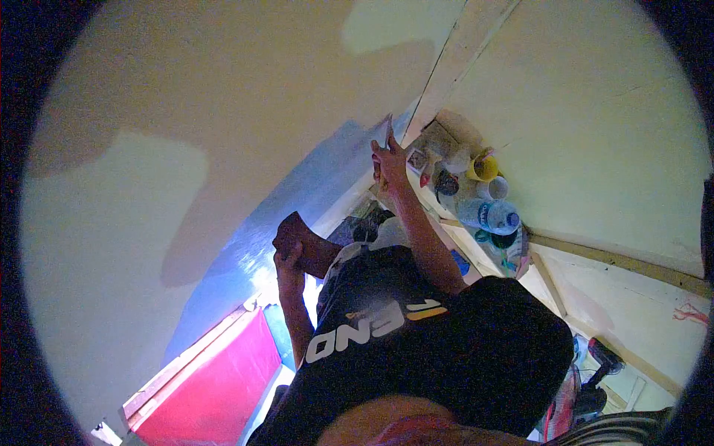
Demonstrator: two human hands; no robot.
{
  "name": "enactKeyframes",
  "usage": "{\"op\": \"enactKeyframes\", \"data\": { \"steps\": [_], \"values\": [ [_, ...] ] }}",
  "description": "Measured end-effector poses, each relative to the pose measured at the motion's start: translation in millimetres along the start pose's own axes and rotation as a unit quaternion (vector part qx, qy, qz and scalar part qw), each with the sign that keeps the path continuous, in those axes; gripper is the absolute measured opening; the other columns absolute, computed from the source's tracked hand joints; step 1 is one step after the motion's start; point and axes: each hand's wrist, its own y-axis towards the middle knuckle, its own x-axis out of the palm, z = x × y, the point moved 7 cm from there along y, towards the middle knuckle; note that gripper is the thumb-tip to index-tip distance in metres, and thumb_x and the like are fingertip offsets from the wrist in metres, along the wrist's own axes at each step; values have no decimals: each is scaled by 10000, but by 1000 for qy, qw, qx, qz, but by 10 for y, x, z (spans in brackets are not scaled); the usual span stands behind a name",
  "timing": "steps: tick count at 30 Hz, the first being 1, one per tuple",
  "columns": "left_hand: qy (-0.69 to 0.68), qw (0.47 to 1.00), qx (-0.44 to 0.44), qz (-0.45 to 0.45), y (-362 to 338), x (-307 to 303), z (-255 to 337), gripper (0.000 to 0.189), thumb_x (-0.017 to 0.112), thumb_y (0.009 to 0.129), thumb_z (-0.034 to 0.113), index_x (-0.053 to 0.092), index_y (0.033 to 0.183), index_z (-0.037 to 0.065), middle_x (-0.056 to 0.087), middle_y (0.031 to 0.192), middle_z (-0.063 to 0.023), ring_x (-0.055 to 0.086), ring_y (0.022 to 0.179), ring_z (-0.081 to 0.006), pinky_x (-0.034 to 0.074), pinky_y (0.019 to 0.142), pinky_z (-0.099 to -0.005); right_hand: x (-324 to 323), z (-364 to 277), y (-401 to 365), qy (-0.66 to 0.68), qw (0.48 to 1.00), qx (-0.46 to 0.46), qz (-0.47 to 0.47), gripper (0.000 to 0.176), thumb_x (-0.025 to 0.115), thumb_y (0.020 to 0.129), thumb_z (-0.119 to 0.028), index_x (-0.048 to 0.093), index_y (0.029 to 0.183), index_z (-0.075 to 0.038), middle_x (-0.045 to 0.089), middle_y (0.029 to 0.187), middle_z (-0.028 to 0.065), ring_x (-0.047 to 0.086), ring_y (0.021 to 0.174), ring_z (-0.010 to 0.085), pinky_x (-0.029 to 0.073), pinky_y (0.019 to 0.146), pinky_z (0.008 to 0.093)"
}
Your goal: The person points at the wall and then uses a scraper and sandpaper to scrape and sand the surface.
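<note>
My right hand grips a thin, flat, pale scraper-like tool, with a finger stretched along it. The tool's tip is close to the wall, beside the blue painted band; whether it touches is unclear. Lower and to the left, my left hand has its fingers curled against a dark brown form near my lap. This form may be a bent leg or a held object; I cannot tell which.
Right of my right hand, a ledge holds a yellow cup, a clear cup, a water bottle and small items. A bright pink panel is at lower left. A dark fan-like object is at lower right.
</note>
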Motion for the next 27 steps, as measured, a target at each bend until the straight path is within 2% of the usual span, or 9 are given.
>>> {"op": "enactKeyframes", "data": {
  "steps": [3,4,7,11,14,17,20,23,27],
  "values": [
    [13,1000,15,-4,61,-24,9,401,706,774,105,545,1124,-4,607,1070,-99,587,998,-244,450,903,-379,165,-13,-306,-56,998,10,-21,660,656,846,-170,337,1422,-216,457,567,-41,364,361,71,325,323,244],
    [24,1000,18,-4,82,-44,6,391,703,775,100,549,1120,-3,608,1070,-99,587,998,-244,452,902,-381,150,52,-222,-48,997,-22,-64,684,648,853,-179,291,1436,-193,455,552,-43,382,355,70,332,319,241],
    [-1,1000,6,4,23,11,52,382,697,778,87,551,1120,-1,608,1079,-95,591,985,-238,456,895,-380,9,70,-36,-43,998,11,-34,721,648,854,-186,244,1451,-204,456,551,-42,372,357,64,329,317,233],
    [3,1000,-4,9,35,17,51,360,684,790,78,555,1118,2,611,1074,-86,596,975,-227,458,892,-375,71,40,-153,-57,998,-21,-30,735,654,842,-199,246,1452,-161,484,534,-20,389,343,74,349,300,248],
    [-2,1000,-3,1,86,-34,6,349,675,799,77,557,1119,5,612,1067,-81,593,982,-224,455,895,-375,-45,51,18,-34,998,-36,-36,762,647,846,-201,202,1464,-184,496,544,-13,377,339,83,359,304,269],
    [-7,1000,-2,-2,82,-52,2,346,671,801,78,557,1119,6,612,1063,-79,592,985,-223,453,892,-375,-20,198,56,-98,993,-39,-51,787,642,849,-195,159,1470,-231,512,568,-8,367,341,87,359,309,283],
    [-2,1000,0,-2,124,-89,-25,356,677,794,89,555,1117,2,611,1063,-78,592,981,-223,452,886,-375,-30,158,-59,-48,998,14,-43,772,642,850,-199,181,1468,-229,514,570,-7,366,340,92,356,309,285],
    [36,999,-8,-6,111,-125,-23,374,683,787,100,550,1121,-2,607,1063,-82,588,983,-223,447,888,-378,5,56,-117,-31,999,-14,-18,652,653,849,-177,338,1416,-244,411,542,-66,359,376,51,307,315,227],
    [117,993,-24,23,59,60,159,377,687,785,108,549,1118,-3,604,1057,-91,581,987,-231,437,899,-390,-11,87,-56,-23,999,19,-16,614,664,844,-187,383,1387,-232,417,547,-65,363,380,53,306,323,229]
  ]
}}
